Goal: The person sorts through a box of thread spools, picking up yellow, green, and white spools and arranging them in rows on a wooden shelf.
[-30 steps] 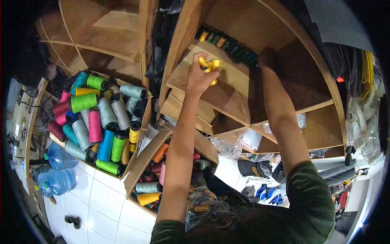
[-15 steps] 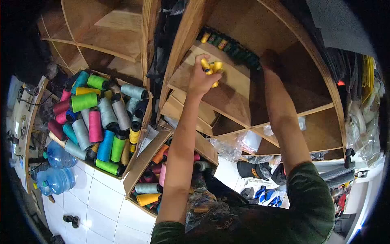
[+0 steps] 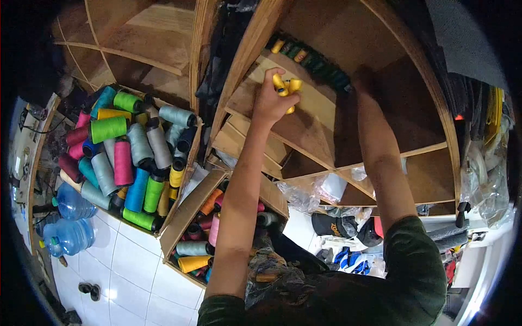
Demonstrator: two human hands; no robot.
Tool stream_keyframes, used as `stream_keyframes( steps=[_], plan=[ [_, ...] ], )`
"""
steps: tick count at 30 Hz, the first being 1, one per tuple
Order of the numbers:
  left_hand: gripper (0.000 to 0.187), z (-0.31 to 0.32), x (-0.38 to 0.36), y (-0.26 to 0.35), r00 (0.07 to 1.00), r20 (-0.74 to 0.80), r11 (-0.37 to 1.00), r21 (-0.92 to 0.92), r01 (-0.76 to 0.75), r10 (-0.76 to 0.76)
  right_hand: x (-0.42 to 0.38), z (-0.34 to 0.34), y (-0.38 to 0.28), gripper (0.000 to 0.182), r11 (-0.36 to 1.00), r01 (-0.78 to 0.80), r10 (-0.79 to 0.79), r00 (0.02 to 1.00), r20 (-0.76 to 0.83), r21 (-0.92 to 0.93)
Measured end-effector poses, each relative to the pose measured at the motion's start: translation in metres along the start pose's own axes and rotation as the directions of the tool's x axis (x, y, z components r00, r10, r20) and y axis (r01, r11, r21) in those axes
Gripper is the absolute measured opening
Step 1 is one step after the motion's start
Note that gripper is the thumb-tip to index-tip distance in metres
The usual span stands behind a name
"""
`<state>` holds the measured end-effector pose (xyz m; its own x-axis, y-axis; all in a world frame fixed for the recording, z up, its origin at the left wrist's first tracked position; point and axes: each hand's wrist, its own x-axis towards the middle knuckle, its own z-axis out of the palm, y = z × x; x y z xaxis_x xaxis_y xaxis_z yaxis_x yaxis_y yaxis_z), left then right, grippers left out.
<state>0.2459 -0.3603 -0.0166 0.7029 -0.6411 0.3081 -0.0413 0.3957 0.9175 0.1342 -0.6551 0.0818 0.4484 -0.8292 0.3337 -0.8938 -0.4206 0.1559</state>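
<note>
My left hand is closed around several small yellow thread spools, held over the wooden shelf. Further back on that shelf stands a curved row of small dark green thread spools, with a yellow spool and a yellowish one among those near its left end. At the row's right end, my right hand reaches into the shaded compartment. Shadow hides its fingers, so what it touches or holds does not show.
A box of large coloured thread cones stands at the left, and a cardboard box with more cones sits below my left arm. Blue water jugs are on the tiled floor. Plastic bags lie beneath the shelf.
The view has shifted slightly. My left hand still holds the yellow spools, and my right hand stays at the right end of the row.
</note>
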Motion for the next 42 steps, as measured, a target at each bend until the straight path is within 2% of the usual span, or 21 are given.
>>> stream_keyframes(
  steps=[3,5,7,8,10,12,14,15,18,19,22,25,26,28,29,30,31,34,36,39,42],
  plan=[
    [0.055,-0.001,0.002,-0.006,1.000,0.019,0.999,-0.054,-0.005,0.006,0.001,-0.011,-0.006,0.030,0.992,-0.008,0.013,0.999,-0.037,0.129],
    [0.057,-0.001,0.000,-0.002,0.999,0.020,0.998,-0.055,0.038,-0.037,-0.006,-0.026,-0.018,0.030,0.947,-0.017,0.030,0.999,-0.038,0.320],
    [0.060,-0.003,-0.005,0.014,0.993,0.010,0.993,-0.019,0.115,-0.115,-0.028,-0.047,-0.037,0.031,0.804,-0.072,0.012,0.994,0.106,0.590],
    [0.060,-0.003,-0.005,0.012,0.997,0.013,0.997,-0.003,0.079,-0.079,-0.045,-0.059,-0.046,0.031,0.697,-0.137,-0.069,0.964,0.256,0.704],
    [0.060,-0.004,-0.002,0.006,1.000,0.015,0.999,0.035,-0.001,0.001,-0.084,-0.079,-0.066,0.044,0.462,-0.330,-0.405,0.747,0.527,0.823],
    [0.061,-0.005,-0.002,0.017,1.000,-0.008,1.000,0.014,0.015,-0.015,-0.131,-0.094,-0.085,0.044,0.434,-0.270,-0.506,0.716,0.481,0.859],
    [0.061,-0.001,-0.001,0.005,1.000,0.015,0.999,-0.041,-0.007,0.007,-0.154,-0.077,-0.088,0.035,0.303,-0.183,-0.635,0.693,0.342,0.935],
    [0.059,-0.002,-0.003,0.010,0.998,0.025,0.997,-0.063,0.054,-0.053,-0.162,-0.071,-0.090,0.029,0.161,-0.201,-0.617,0.743,0.257,0.966],
    [0.051,0.002,-0.005,0.009,0.990,0.064,0.990,-0.061,-0.126,0.130,-0.167,-0.065,-0.092,0.028,0.154,-0.284,-0.507,0.799,0.322,0.947],
    [0.050,0.002,-0.005,0.007,0.989,0.049,0.990,-0.033,-0.135,0.136,-0.166,-0.064,-0.089,0.027,0.159,-0.281,-0.504,0.801,0.323,0.946],
    [0.055,0.003,-0.002,0.008,1.000,-0.013,0.998,-0.060,-0.011,0.010,-0.162,-0.047,-0.081,0.022,-0.094,-0.370,-0.388,0.869,0.308,0.924],
    [0.053,0.003,-0.005,0.012,1.000,0.009,1.000,0.002,0.024,-0.024,-0.138,-0.016,-0.061,0.016,-0.167,-0.285,-0.057,0.959,0.279,0.944],
    [0.052,0.004,-0.004,0.013,0.999,0.016,0.999,0.021,0.037,-0.037,-0.133,-0.002,-0.063,0.016,-0.249,-0.235,0.029,0.968,0.250,0.940],
    [0.051,0.011,0.001,0.000,0.996,0.079,0.972,0.233,0.018,-0.037,-0.125,0.029,-0.072,0.018,-0.379,-0.119,0.210,0.955,0.211,0.918],
    [0.052,0.018,-0.001,0.006,0.993,0.101,0.951,0.307,0.034,-0.068,-0.123,0.048,-0.084,0.017,-0.347,0.088,0.349,0.936,0.041,0.934],
    [0.053,0.022,-0.007,0.012,0.986,0.127,0.920,0.388,0.051,-0.108,-0.127,0.068,-0.079,0.016,-0.459,0.085,0.355,0.930,0.095,0.884],
    [0.050,0.022,-0.013,0.022,0.994,0.103,0.882,0.466,-0.074,0.029,-0.122,0.077,-0.080,0.016,-0.573,0.103,0.358,0.924,0.135,0.813],
    [0.047,0.022,-0.011,0.014,0.973,0.194,0.792,0.571,-0.215,0.124,-0.105,0.069,-0.080,0.022,-0.515,0.033,0.514,0.811,0.279,0.856],
    [0.042,0.026,-0.010,0.012,0.966,0.196,0.765,0.592,-0.253,0.167,-0.107,0.039,-0.084,0.027,-0.094,-0.079,0.601,0.790,0.120,0.992],
    [0.039,0.025,-0.014,0.015,0.974,0.187,0.743,0.632,-0.220,0.129,-0.091,0.057,-0.084,0.025,0.252,0.034,0.614,0.767,-0.187,0.967],
    [0.038,0.023,-0.011,0.014,0.981,0.186,0.766,0.622,-0.164,0.060,-0.070,0.105,-0.066,0.025,0.546,0.091,0.532,0.731,-0.428,0.833]
  ],
)
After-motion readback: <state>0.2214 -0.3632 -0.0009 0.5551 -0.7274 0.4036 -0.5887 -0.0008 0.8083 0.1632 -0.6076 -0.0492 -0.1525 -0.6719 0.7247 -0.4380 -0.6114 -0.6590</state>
